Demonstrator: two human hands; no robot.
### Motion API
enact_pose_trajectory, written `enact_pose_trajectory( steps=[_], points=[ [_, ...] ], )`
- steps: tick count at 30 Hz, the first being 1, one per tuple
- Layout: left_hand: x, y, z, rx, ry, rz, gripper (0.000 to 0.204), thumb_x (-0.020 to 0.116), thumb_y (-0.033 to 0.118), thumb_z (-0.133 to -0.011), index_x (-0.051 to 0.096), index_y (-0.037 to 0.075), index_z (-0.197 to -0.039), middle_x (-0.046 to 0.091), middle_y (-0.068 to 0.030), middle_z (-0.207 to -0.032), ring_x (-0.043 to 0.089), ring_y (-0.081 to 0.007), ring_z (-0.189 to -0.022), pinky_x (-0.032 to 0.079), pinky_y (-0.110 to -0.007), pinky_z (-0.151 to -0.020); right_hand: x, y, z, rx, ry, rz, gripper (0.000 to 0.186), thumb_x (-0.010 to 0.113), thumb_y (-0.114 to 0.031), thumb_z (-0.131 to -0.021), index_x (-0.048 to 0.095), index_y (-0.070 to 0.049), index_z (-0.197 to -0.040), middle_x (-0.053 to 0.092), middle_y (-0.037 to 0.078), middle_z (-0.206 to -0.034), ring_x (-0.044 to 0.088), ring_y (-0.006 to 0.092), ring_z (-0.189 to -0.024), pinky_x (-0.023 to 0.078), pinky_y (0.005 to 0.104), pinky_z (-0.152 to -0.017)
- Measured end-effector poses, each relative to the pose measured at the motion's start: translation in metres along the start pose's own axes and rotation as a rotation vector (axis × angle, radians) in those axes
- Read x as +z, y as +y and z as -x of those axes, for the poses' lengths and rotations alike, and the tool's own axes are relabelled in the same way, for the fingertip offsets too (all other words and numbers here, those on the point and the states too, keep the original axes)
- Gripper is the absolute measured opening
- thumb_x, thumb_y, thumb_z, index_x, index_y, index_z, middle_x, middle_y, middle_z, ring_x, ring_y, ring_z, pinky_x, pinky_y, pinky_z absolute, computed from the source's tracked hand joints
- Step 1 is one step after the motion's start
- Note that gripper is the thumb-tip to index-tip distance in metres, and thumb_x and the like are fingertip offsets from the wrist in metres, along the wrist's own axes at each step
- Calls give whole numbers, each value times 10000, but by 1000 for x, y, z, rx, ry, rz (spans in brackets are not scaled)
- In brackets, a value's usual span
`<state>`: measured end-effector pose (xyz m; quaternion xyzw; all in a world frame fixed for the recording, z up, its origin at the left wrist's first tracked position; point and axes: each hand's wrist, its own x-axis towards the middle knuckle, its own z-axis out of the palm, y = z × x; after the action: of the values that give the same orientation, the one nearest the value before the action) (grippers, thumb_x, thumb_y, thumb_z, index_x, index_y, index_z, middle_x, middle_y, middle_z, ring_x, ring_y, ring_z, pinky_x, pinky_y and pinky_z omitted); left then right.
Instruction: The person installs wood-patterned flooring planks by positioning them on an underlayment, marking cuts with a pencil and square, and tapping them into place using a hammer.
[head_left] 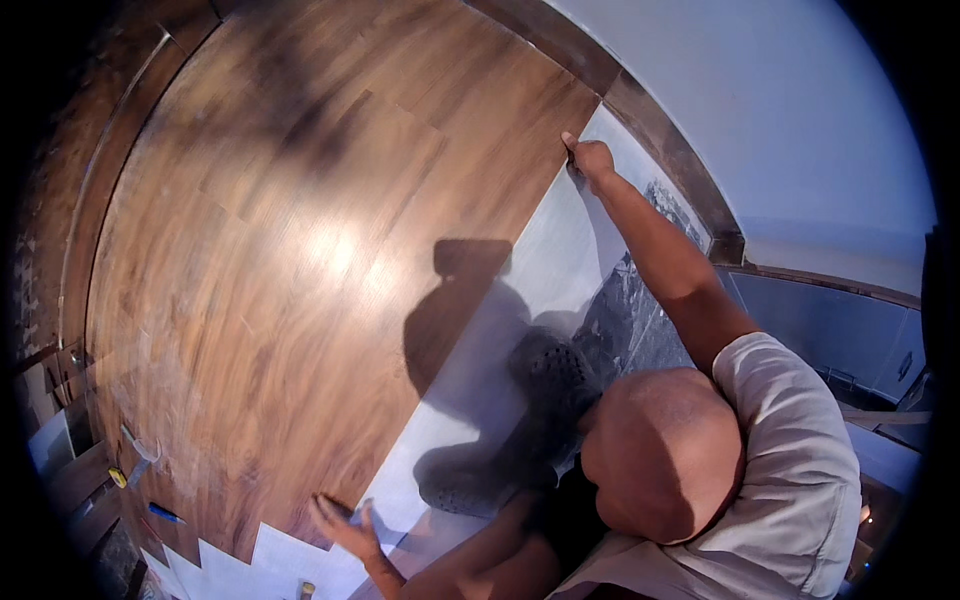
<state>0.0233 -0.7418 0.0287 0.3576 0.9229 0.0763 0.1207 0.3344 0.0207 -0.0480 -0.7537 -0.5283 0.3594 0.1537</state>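
Observation:
Wood-look floor planks (pixel 330 200) cover most of the view, their edge running diagonally beside white underlay (pixel 540 250). At the far end of this edge, near the wall, my right hand (pixel 588 160) is closed at a plank's rim. Its thumb lies toward the top face and the other fingers curl out of sight. Near the planks' close end, my left hand (pixel 345 528) rests with fingers spread on the surface by the edge, thumb apart. Between my arms are my bent knee (pixel 660 455) and dark perforated shoes (pixel 550 365), standing on the underlay.
Brown skirting (pixel 665 150) borders a white wall (pixel 760 110). Dark sheeting (pixel 635 315) lies beyond the underlay. Left of me, a blue-handled tool (pixel 165 513) and a small yellow item (pixel 117 477) lie near the stepped plank ends. A dark panel (pixel 830 330) stands at right.

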Motion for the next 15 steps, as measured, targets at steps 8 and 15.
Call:
enact_pose_trajectory(
  steps=[8, 15],
  points=[
    [-1, -6, -25, 329, -207, -220, 849, 539, 583, -930, 287, 25, -1518, 268, -280, -1564, 309, -493, -1407, 306, -561, -1140, 6, -5, -5, 35, 85, 63, 565, 740, -516, -833, 703, 45, -773, 711, 172, -837, 661, 298, -799, 488, 412, -741],
    [4, 1, -28, 283, -213, -167, 877, 647, 496, -876, 281, 10, -1508, 234, -285, -1576, 284, -505, -1419, 312, -550, -1145, 11, -17, 5, -1, -26, 132, 535, 679, -499, -888, 717, 12, -732, 719, 171, -795, 682, 304, -787, 496, 411, -756]
  ],
)
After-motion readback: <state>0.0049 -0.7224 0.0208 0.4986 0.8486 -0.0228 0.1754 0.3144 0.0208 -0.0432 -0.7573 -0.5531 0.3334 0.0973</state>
